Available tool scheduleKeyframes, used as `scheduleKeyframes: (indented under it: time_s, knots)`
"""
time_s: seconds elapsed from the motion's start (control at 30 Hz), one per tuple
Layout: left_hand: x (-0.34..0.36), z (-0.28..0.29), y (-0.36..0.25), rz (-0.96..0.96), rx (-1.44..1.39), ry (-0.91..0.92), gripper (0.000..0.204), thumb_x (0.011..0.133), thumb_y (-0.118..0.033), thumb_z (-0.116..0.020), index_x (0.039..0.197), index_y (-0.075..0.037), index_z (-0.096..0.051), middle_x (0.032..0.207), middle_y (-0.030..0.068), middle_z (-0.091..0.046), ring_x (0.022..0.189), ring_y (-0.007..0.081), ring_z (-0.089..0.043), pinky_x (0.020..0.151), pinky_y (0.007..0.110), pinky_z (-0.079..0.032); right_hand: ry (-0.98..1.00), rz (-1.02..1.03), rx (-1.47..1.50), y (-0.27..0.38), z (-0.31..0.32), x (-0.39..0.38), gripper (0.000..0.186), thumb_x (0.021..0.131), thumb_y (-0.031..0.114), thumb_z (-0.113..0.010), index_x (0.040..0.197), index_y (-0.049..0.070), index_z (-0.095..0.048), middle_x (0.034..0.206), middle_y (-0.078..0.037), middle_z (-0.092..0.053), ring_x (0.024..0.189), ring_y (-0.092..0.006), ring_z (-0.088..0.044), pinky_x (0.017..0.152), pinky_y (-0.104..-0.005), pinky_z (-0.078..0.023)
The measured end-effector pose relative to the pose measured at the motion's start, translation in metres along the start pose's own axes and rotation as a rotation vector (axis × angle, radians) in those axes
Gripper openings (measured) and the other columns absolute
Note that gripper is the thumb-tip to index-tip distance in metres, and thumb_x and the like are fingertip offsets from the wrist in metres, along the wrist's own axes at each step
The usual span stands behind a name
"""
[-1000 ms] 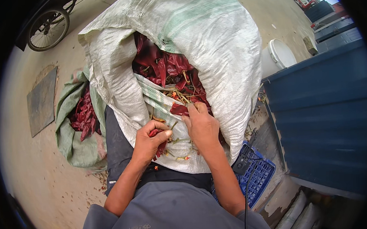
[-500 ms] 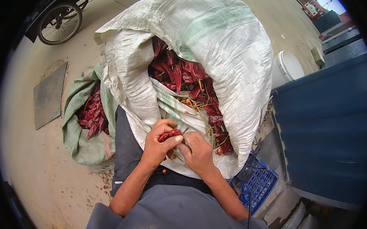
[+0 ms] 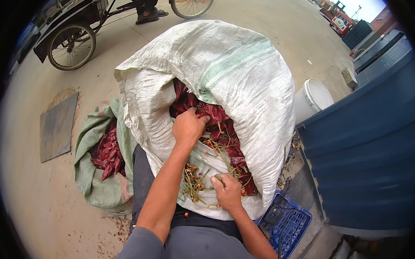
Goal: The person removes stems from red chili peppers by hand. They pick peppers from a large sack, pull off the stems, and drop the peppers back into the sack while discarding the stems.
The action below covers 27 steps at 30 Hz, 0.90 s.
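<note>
A large white woven sack [image 3: 261, 75] lies open before me, with dried red chili peppers [image 3: 239, 160] inside it. My left hand [image 3: 188, 126] reaches into the sack's mouth, its fingers closed on a dried chili pepper at the top of the pile. Lower down, over the sack's near fold, my right hand [image 3: 228, 192] is closed, thumb against the curled fingers. Whatever it may hold is hidden. Loose chili stems [image 3: 191, 182] with orange-red bits are scattered on the fold between my arms and along the peppers.
At the left stands a smaller green sack [image 3: 90, 182] of red peppers beside a flat dark board [image 3: 59, 128]. To the right are a white bucket [image 3: 318, 94], a blue crate [image 3: 292, 223] and a blue metal panel [image 3: 368, 154]. Behind, a person's feet [image 3: 150, 15] show by a cargo tricycle [image 3: 71, 46].
My left hand has moved from beside the right one, where it held red peppers, up into the sack. The right hand has dropped slightly. The view has tilted up, showing more tricycle.
</note>
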<state>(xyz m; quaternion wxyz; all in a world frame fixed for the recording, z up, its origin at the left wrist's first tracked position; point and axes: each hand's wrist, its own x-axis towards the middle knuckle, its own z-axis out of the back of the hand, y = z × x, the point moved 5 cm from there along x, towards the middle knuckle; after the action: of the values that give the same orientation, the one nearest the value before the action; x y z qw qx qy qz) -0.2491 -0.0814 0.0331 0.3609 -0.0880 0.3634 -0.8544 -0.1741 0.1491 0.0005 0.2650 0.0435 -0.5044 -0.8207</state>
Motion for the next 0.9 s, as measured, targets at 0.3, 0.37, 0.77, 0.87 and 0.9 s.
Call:
scheduleKeyframes:
  time_s: [0.3, 0.37, 0.77, 0.87, 0.9]
  knots:
    - [-0.042, 0.017, 0.036, -0.377, -0.645, -0.096, 0.027, 0.075, -0.004, -0.075, 0.101, -0.002, -0.069, 0.107, 0.0101, -0.068, 0.093, 0.0234, -0.067, 0.081, 0.032, -0.052, 0.000, -0.006, 0.037, 0.004, 0.003, -0.002, 0.017, 0.092, 0.018, -0.069, 0.089, 0.001, -0.068, 0.076, -0.013, -0.064, 0.066, -0.0269, -0.063, 0.062, -0.0360, -0.049]
    - [-0.067, 0.026, 0.024, -0.439, -0.750, -0.054, 0.027, 0.076, -0.001, -0.073, 0.102, -0.003, -0.068, 0.101, 0.0083, -0.068, 0.090, 0.0218, -0.066, 0.080, 0.030, -0.052, -0.040, -0.017, 0.062, 0.011, 0.011, 0.003, 0.019, 0.092, 0.019, -0.069, 0.091, 0.001, -0.068, 0.076, -0.013, -0.064, 0.064, -0.0238, -0.061, 0.061, -0.0348, -0.048]
    - [-0.164, 0.044, 0.022, -0.859, -0.093, 0.072, 0.038, 0.072, -0.011, -0.077, 0.107, -0.007, -0.063, 0.091, 0.0077, -0.064, 0.082, 0.0294, -0.064, 0.066, 0.041, -0.052, 0.189, 0.193, -0.040, 0.067, 0.021, 0.023, 0.013, 0.088, 0.013, -0.070, 0.091, 0.001, -0.065, 0.076, -0.016, -0.062, 0.066, -0.0334, -0.063, 0.059, -0.0401, -0.049]
    - [-0.175, 0.040, 0.033, -0.733, -0.111, 0.188, 0.042, 0.071, -0.010, -0.079, 0.110, -0.007, -0.064, 0.092, 0.0088, -0.066, 0.084, 0.0303, -0.066, 0.068, 0.041, -0.053, 0.210, 0.297, -0.279, 0.077, 0.016, 0.010, 0.011, 0.086, 0.011, -0.071, 0.090, 0.002, -0.067, 0.074, -0.014, -0.061, 0.064, -0.0318, -0.062, 0.058, -0.0401, -0.049]
    - [-0.178, 0.036, 0.037, -0.688, -0.126, 0.213, 0.041, 0.073, -0.011, -0.079, 0.111, -0.007, -0.065, 0.091, 0.0090, -0.066, 0.084, 0.0306, -0.066, 0.068, 0.041, -0.053, 0.215, 0.318, -0.376, 0.087, 0.018, 0.006, 0.011, 0.085, 0.010, -0.071, 0.090, 0.001, -0.067, 0.075, -0.014, -0.062, 0.065, -0.0320, -0.062, 0.058, -0.0395, -0.049]
